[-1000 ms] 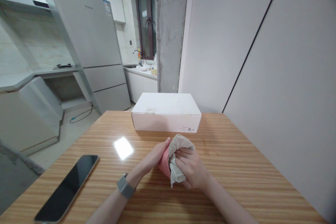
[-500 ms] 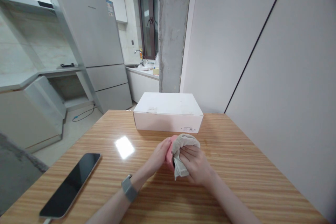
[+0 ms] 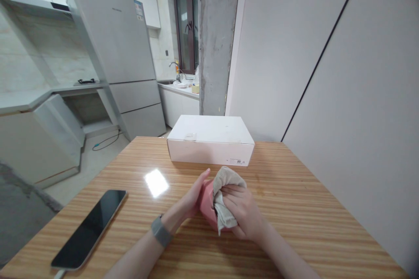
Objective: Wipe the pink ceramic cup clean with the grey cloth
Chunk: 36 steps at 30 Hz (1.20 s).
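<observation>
A pink cup [image 3: 207,202] sits low over the wooden table [image 3: 294,222], held from the left by my left hand [image 3: 191,197], which wears a grey watch at the wrist. My right hand [image 3: 244,214] presses a beige cloth [image 3: 223,196] onto the cup's top and right side, and the cloth hides most of the cup. Both hands are just in front of a closed white cardboard box [image 3: 211,139].
A black phone [image 3: 90,228] lies screen up near the table's left edge. A grey wall runs along the right side. Behind the table stand a concrete pillar [image 3: 216,39], a tall fridge [image 3: 114,52] and a kitchen counter with a sink.
My right hand has shifted the cloth slightly over the cup, first up and away, then back toward me. The cup and my left hand stay in nearly the same place.
</observation>
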### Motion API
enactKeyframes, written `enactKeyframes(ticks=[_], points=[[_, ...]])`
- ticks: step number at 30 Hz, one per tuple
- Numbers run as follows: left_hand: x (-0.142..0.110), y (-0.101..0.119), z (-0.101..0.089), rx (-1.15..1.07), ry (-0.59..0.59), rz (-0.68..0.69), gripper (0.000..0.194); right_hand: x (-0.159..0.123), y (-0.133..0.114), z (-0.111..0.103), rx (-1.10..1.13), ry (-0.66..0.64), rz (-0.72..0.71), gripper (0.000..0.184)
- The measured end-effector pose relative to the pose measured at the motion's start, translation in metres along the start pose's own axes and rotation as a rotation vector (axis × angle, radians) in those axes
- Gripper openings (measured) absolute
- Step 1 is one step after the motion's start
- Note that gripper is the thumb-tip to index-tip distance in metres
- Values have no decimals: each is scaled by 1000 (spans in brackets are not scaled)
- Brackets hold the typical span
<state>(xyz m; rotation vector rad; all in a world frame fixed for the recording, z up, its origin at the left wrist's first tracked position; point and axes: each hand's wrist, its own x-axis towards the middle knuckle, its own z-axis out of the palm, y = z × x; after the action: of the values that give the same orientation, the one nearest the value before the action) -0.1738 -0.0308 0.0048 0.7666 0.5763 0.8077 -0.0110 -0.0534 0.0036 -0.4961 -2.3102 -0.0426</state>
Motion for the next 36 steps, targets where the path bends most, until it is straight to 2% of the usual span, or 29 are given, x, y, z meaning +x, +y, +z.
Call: enactKeyframes(ticks=[2,5,10,14,19,22,26,29,33,36], points=[[-2,3,-1,42,68,-1,47,2,-5,4,26,-14,1,21],[-1,2,-2,64,151,69,31,3,-7,5,29,-30,21,18],[7,-7,-6,28,158,77,35,5,-4,1,48,-86,85,20],[9,-9,-6,18,174,136,33,5,-2,0,27,-118,141,16],[2,-8,-3,-33,155,205,31,4,2,1,-104,-24,244,17],[1,-6,0,-126,97,182,28,2,4,-1,-195,38,170,24],[4,-3,1,-165,66,92,39,1,-1,1,-234,-1,0,27],[4,0,1,-112,89,91,40,1,-8,5,-216,-32,-74,25],[-1,8,4,35,40,89,44,2,-10,7,-195,-5,-83,23],[-4,13,7,154,47,107,52,1,-5,6,-194,18,-90,23]])
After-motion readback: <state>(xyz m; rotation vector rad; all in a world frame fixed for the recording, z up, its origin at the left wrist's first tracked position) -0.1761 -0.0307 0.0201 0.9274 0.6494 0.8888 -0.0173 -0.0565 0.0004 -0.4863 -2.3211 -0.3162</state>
